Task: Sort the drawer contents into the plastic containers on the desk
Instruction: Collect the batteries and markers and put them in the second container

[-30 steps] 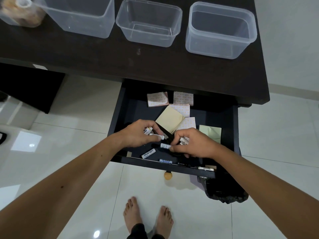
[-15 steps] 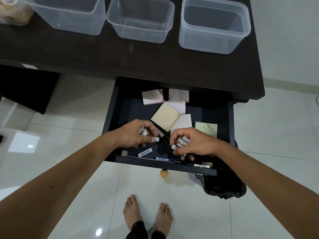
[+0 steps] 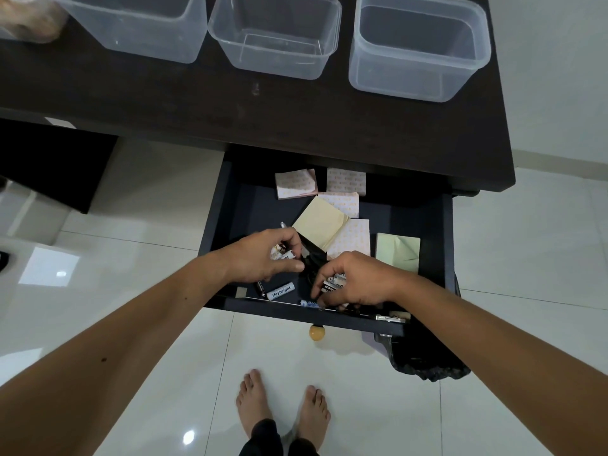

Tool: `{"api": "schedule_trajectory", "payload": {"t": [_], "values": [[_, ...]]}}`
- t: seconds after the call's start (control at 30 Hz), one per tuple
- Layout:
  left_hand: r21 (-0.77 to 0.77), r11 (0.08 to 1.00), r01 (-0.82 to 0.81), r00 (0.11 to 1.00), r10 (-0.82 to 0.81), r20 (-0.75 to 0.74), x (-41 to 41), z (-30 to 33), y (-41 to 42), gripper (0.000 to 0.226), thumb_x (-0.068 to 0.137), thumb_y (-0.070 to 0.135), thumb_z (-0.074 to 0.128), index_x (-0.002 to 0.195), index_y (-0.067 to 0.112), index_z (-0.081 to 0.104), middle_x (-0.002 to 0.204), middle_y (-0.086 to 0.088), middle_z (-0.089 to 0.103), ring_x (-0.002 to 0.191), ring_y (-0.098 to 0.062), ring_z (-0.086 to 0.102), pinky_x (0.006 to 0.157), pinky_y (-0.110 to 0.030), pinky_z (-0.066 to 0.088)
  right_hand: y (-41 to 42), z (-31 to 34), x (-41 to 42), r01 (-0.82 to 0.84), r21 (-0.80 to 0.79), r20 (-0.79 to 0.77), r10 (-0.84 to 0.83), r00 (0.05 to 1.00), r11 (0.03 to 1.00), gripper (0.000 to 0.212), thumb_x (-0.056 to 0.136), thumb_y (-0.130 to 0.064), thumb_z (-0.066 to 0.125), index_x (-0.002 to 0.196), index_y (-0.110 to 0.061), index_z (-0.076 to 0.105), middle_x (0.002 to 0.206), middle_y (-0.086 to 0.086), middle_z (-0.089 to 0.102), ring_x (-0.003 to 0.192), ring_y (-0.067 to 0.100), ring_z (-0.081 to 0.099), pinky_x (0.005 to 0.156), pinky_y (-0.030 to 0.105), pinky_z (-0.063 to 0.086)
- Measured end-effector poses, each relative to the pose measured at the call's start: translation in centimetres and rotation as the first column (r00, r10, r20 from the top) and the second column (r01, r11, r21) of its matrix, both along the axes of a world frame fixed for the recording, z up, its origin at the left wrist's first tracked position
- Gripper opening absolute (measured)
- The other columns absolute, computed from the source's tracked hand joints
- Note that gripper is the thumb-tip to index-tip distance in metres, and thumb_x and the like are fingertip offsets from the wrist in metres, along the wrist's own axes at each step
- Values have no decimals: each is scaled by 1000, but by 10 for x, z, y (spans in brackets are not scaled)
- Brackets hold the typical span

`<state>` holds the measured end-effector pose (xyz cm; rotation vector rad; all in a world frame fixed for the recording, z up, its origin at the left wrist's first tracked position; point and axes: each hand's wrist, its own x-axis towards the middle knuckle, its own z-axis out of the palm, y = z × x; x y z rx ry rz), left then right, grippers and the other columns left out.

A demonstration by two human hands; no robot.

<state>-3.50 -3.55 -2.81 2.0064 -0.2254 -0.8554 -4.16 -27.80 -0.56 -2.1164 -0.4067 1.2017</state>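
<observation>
Drawer [image 3: 227, 205] open under the dark surface [image 3: 164, 103]. Left hand [image 3: 263, 258] curled around a few white batteries [image 3: 279, 253]. Loose "Heybright" battery [image 3: 280, 291] lies near the front wall. Right hand [image 3: 355, 281] clutches more batteries [image 3: 335, 282], fingertips down at the front edge. Sticky notes [image 3: 320, 222] behind both hands. Three clear containers [image 3: 276, 37] sit on the surface.
</observation>
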Motion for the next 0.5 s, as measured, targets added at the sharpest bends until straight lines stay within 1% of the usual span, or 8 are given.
{"api": "schedule_trajectory", "payload": {"t": [0.07, 0.13, 0.23, 0.27, 0.33, 0.4, 0.43, 0.5], "values": [[152, 984, 89, 992, -101, 70, 0, 1, 3, 23, 91, 39, 79, 90, 30, 58, 89, 13, 69, 62, -12, 62, 64, -36, 58, 0, 2, 0, 5, 3, 1, -5, 1000, 1000, 16, 89, -19, 82, 103, -26, 82, 71, -9, 70, 52, 4, 64, 52, 17, 50], [259, 952, 162, 978, -190, 85, 0, 1, 4, 24, 90, 44, 79, 87, 31, 58, 86, 4, 70, 56, -8, 62, 66, -34, 56, 1, 3, 1, -25, -13, 7, 25, 1000, 1000, 19, 91, -18, 80, 107, -26, 82, 67, -3, 70, 46, 1, 60, 50, 15, 48], [312, 923, 225, 965, -256, 62, -1, 4, 4, 20, 90, 47, 77, 88, 33, 63, 83, 8, 70, 52, 0, 61, 70, -32, 57, 2, 5, 2, -59, -34, -4, 59, 998, 998, 20, 92, -21, 79, 109, -30, 81, 70, 4, 72, 44, 1, 58, 49, 12, 45], [318, 918, 237, 962, -267, 53, -1, 4, 5, 18, 90, 48, 77, 90, 35, 65, 85, 11, 70, 57, 3, 63, 74, -32, 57, 2, 5, 2, -59, -38, -14, 59, 998, 998, 20, 92, -22, 79, 109, -31, 81, 72, 7, 74, 46, 2, 60, 49, 12, 44], [334, 906, 258, 956, -290, 48, 1, 2, 6, 18, 87, 52, 79, 97, 40, 70, 94, 16, 71, 80, 5, 65, 85, -33, 56, 1, 5, 3, -45, -29, -37, 44, 998, 999, 18, 92, -23, 79, 109, -30, 80, 73, 7, 74, 50, 3, 62, 47, 12, 43], [341, 903, 261, 955, -293, 44, 2, -1, 6, 24, 81, 56, 82, 102, 47, 72, 101, 19, 72, 96, -1, 65, 91, -34, 55, 0, 5, 4, -34, -17, -55, 33, 998, 999, 18, 92, -23, 79, 110, -27, 80, 65, -2, 69, 48, 0, 61, 44, 11, 41], [338, 905, 257, 958, -285, 35, 2, -1, 6, 26, 80, 55, 83, 102, 48, 73, 101, 19, 72, 97, -2, 65, 91, -33, 55, 0, 6, 5, -33, -16, -56, 32, 998, 999, 19, 93, -22, 79, 111, -25, 80, 60, -7, 66, 46, -1, 60, 43, 11, 40], [319, 911, 261, 960, -278, 10, 1, 0, 4, 26, 78, 49, 88, 101, 46, 77, 98, 19, 72, 90, 0, 63, 85, -29, 53, -1, 6, 7, -48, -22, -59, 47, 997, 999, 21, 94, -21, 78, 115, -23, 79, 51, -14, 62, 41, -2, 56, 40, 8, 37]]}}
